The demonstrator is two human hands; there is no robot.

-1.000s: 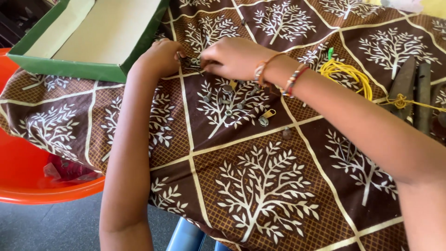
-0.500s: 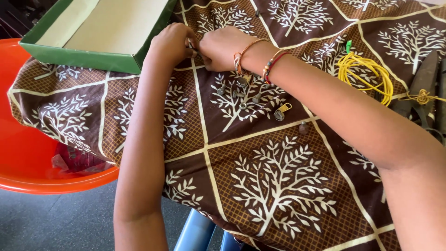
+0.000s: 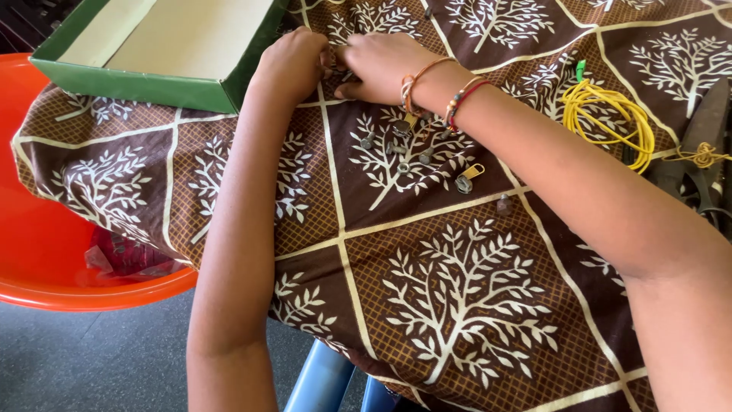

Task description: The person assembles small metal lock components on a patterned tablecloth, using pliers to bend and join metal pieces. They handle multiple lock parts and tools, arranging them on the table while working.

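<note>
My left hand (image 3: 293, 62) and my right hand (image 3: 379, 65) meet at the far side of the table, next to the green box. Their fingertips are pinched together on a small dark metal part (image 3: 332, 56), which the fingers mostly hide. My right wrist wears thread and bead bracelets (image 3: 435, 95). Just below that wrist, several small nuts and bolts (image 3: 402, 149) lie scattered on the brown tree-patterned tablecloth (image 3: 457, 305). A brass lug (image 3: 473, 172) and a grey nut (image 3: 463, 184) lie a little nearer to me.
An open green box (image 3: 145, 85) with a pale inside sits at the back left. Beside the table on the left is an orange plastic tub (image 3: 38, 252). A yellow wire coil (image 3: 610, 114) and dark pliers (image 3: 705, 130) lie at the right. A blue stool leg (image 3: 316, 378) shows below.
Both hands have stayed together, working the small part, and have closed in on each other. The view has shifted, so the table and hands now sit slightly to the right.
</note>
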